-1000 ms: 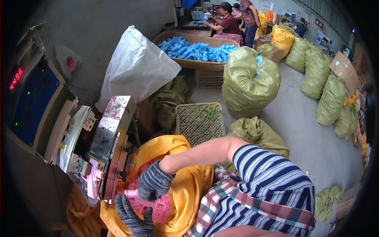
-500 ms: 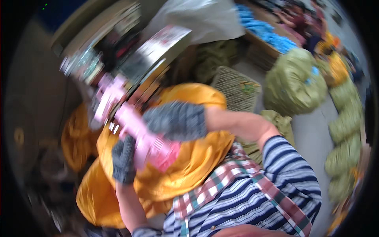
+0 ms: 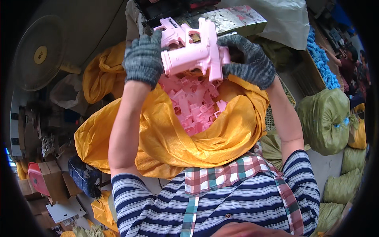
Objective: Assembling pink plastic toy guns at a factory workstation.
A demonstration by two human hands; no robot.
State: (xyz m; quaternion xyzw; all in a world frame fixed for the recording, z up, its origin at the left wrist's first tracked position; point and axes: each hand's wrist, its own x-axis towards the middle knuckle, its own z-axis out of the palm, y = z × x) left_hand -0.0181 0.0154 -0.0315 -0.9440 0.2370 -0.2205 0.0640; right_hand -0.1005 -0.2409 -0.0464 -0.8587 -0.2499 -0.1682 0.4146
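Observation:
Several pink plastic toy pistols (image 3: 188, 59) are bunched together above the mouth of a yellow woven sack (image 3: 166, 138). My left hand (image 3: 144, 61), in a grey knit glove, is closed on their left end. My right hand (image 3: 252, 63), gloved alike, curls round their right side, with thumb and fingertips at the pink plastic. The glove and overlapping pieces hide part of its grip. Below them, the sack holds a heap of small pink plastic parts (image 3: 193, 102).
Beyond my hands stands a worn metal box (image 3: 233, 17) beside a white plastic sheet (image 3: 286, 27). A fan (image 3: 39, 53) is at far left. Blue pieces fill a carton (image 3: 321, 59) at right, near a tied green sack (image 3: 325, 118). People sit at the far right.
The view has swung round and sharpened. The toy pistols have gone from a slanting, blurred line to a bunch over the sack mouth, with my right hand now at their right end.

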